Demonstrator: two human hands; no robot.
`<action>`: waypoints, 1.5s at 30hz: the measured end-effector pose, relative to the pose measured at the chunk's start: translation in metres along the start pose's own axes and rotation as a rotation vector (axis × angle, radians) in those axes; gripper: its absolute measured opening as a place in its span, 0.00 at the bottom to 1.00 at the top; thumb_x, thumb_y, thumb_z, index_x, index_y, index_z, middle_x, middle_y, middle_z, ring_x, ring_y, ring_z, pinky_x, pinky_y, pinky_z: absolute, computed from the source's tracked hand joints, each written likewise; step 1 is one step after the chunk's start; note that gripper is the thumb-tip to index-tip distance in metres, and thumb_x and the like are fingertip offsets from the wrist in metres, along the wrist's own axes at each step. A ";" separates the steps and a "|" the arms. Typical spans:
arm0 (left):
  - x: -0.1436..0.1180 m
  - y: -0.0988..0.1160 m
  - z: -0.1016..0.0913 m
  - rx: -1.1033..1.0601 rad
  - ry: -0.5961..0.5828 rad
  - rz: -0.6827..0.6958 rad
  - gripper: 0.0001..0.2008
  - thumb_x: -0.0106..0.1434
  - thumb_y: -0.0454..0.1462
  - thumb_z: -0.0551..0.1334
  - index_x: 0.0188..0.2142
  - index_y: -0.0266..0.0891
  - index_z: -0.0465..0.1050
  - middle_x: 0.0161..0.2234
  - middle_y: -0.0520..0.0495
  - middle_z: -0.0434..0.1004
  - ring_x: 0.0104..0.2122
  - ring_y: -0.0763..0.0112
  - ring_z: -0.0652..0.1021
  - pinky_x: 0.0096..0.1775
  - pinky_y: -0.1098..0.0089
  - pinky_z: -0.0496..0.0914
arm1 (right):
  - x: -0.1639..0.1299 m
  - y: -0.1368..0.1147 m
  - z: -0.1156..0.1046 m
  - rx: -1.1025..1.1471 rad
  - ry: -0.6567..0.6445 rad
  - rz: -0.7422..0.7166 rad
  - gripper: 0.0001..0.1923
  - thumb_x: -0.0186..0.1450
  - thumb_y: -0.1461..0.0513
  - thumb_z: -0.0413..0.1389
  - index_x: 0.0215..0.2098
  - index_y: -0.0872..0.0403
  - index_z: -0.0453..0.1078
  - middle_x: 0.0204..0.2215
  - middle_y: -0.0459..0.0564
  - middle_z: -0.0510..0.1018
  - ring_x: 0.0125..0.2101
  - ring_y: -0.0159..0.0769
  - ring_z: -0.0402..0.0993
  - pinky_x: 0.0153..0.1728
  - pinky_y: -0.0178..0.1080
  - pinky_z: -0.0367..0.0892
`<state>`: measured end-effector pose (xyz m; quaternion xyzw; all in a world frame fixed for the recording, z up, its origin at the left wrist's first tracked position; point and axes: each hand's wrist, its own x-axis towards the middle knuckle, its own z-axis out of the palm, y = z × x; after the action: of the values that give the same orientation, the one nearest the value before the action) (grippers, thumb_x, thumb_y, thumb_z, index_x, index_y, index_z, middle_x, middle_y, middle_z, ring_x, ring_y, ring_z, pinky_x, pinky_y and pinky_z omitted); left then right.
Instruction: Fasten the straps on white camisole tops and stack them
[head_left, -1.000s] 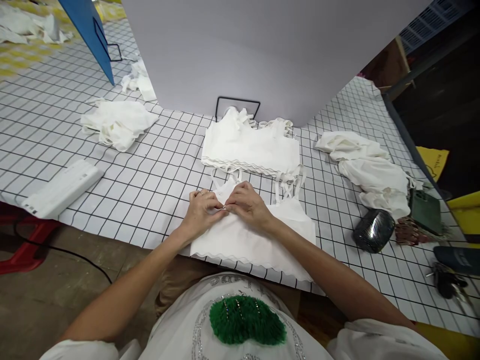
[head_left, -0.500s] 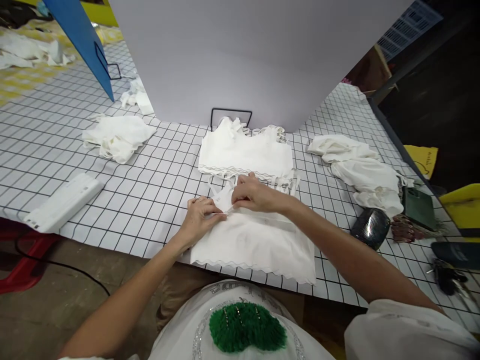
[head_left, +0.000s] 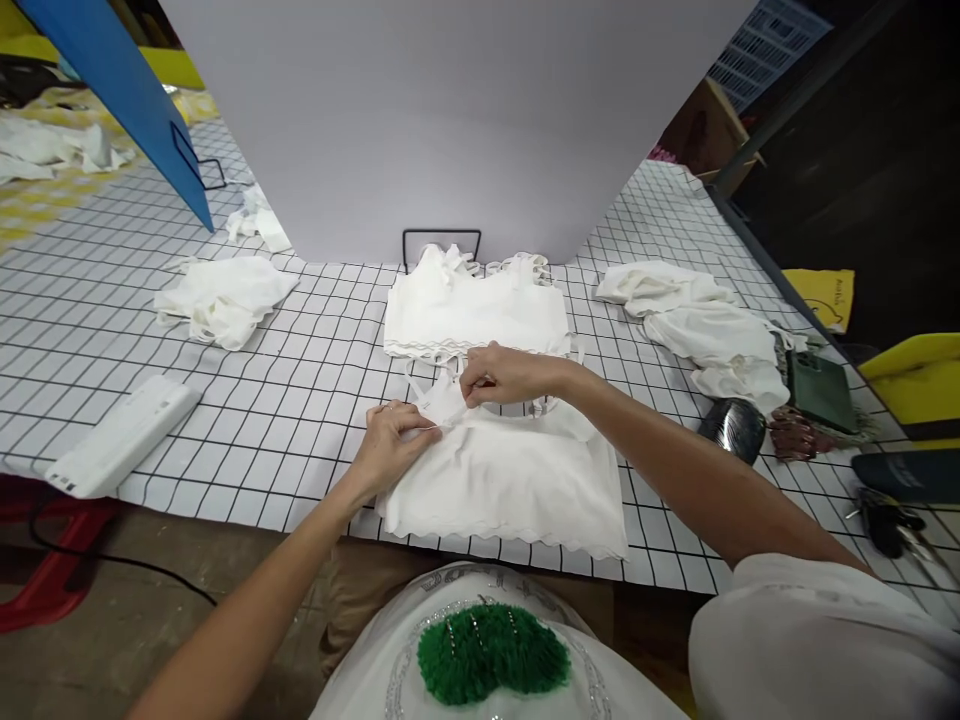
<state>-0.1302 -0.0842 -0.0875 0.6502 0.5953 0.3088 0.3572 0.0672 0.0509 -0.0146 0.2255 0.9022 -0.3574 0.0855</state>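
A white strappy top [head_left: 510, 485] with a wavy hem lies flat at the table's front edge, hem toward me. My left hand [head_left: 394, 440] pinches the top's upper left edge between thumb and fingers. Just to the right, my right hand [head_left: 499, 375] is closed on the same top near its strap, fingertips pinched together. White fabric and part of a thin strap show between the two hands. Right behind them lies a neat stack of white tops [head_left: 476, 310], wavy hems facing me and straps toward the back.
A large grey-white board [head_left: 450, 130] stands on a wire foot behind the stack. Crumpled white garments [head_left: 225, 300] lie left, more white garments [head_left: 690, 320] right. A white power strip [head_left: 124, 435], a black shiny object [head_left: 733, 430], a green case [head_left: 823, 392] and keys [head_left: 892, 525] also lie on the grid-patterned tablecloth.
The view has shifted slightly to the right. My right hand has turned a little and lifted the upper edge of the top, while my left hand keeps its pinch.
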 end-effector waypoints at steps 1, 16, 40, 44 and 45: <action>0.000 0.000 -0.001 0.013 -0.013 -0.003 0.09 0.62 0.42 0.64 0.28 0.44 0.81 0.29 0.50 0.80 0.36 0.63 0.74 0.51 0.56 0.62 | 0.000 0.001 -0.002 0.005 -0.008 0.005 0.07 0.63 0.62 0.58 0.28 0.54 0.77 0.26 0.48 0.75 0.34 0.35 0.68 0.41 0.41 0.61; -0.015 -0.009 -0.018 0.272 -0.086 0.038 0.15 0.58 0.40 0.69 0.45 0.43 0.76 0.41 0.46 0.79 0.49 0.54 0.73 0.57 0.45 0.57 | 0.042 0.031 -0.029 -0.063 0.371 0.099 0.20 0.71 0.56 0.51 0.23 0.55 0.69 0.23 0.46 0.69 0.39 0.40 0.68 0.62 0.66 0.44; -0.062 -0.003 -0.026 0.564 -0.131 0.596 0.33 0.70 0.34 0.53 0.72 0.49 0.45 0.70 0.47 0.55 0.71 0.53 0.51 0.67 0.41 0.50 | -0.111 0.092 0.049 -0.263 0.916 0.358 0.16 0.68 0.68 0.49 0.47 0.56 0.77 0.39 0.57 0.76 0.45 0.46 0.68 0.49 0.51 0.66; -0.033 0.026 -0.011 0.402 0.018 0.659 0.30 0.70 0.32 0.55 0.69 0.53 0.54 0.66 0.47 0.65 0.69 0.55 0.57 0.66 0.41 0.55 | -0.093 0.115 0.019 -0.204 0.849 0.435 0.15 0.65 0.68 0.50 0.44 0.56 0.78 0.38 0.56 0.73 0.44 0.44 0.66 0.47 0.47 0.63; -0.026 0.032 -0.008 0.355 0.039 0.658 0.28 0.70 0.32 0.55 0.67 0.53 0.58 0.64 0.48 0.68 0.68 0.56 0.60 0.66 0.42 0.58 | -0.089 0.119 0.014 -0.178 0.881 0.467 0.16 0.66 0.67 0.50 0.45 0.57 0.77 0.40 0.56 0.73 0.44 0.44 0.65 0.48 0.47 0.62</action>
<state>-0.1213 -0.1100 -0.0557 0.8525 0.4056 0.3113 0.1090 0.2018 0.0871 -0.0682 0.5423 0.8052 -0.1213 -0.2068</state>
